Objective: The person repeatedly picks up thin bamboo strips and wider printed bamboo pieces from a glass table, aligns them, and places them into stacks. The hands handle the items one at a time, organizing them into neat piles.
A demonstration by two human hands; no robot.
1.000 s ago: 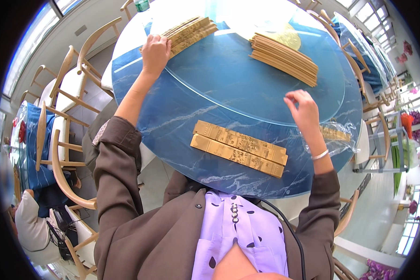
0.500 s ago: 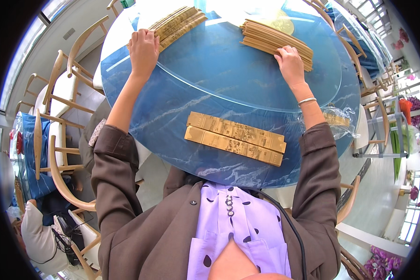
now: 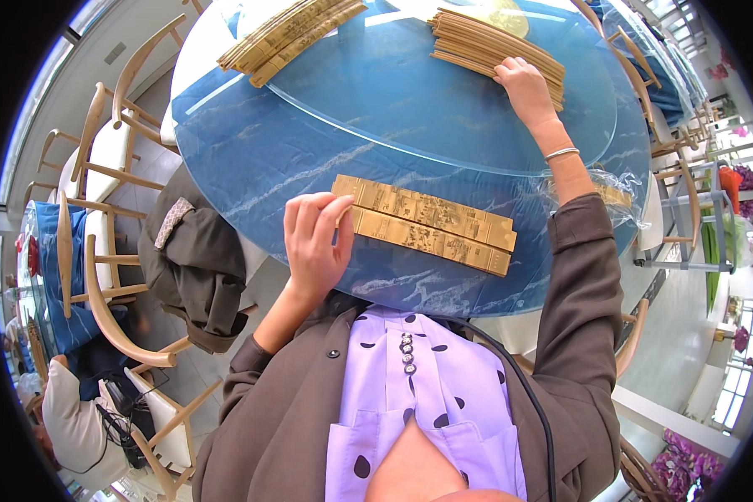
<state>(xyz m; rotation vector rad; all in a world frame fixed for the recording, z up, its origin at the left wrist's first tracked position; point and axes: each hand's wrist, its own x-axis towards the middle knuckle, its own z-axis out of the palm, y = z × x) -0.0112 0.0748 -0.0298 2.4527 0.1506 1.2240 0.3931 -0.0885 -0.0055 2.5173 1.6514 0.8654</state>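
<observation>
Two flat gold printed paper sleeves [image 3: 427, 226] lie side by side on the blue table in front of me. My left hand [image 3: 316, 243] is at their left end, its fingers curled and pinched on the end of a sleeve. Farther off to the right, a bundle of wooden chopsticks [image 3: 485, 52] rests on the glass turntable. The fingertips of my right hand [image 3: 525, 88] close on the near side of that bundle; what exactly they pinch is partly hidden. At the far left lies a stack of more gold sleeves [image 3: 297, 38].
The round glass turntable [image 3: 393, 125] sits on the blue marbled tabletop [image 3: 259, 159]. A clear plastic bag [image 3: 615, 197] with something gold in it lies at the right edge. A dark jacket [image 3: 197, 268] hangs over a chair on the left, where other wooden chairs stand.
My left hand has left the far sleeve stack and come back to the left end of the two near sleeves. My right hand stays at the chopsticks.
</observation>
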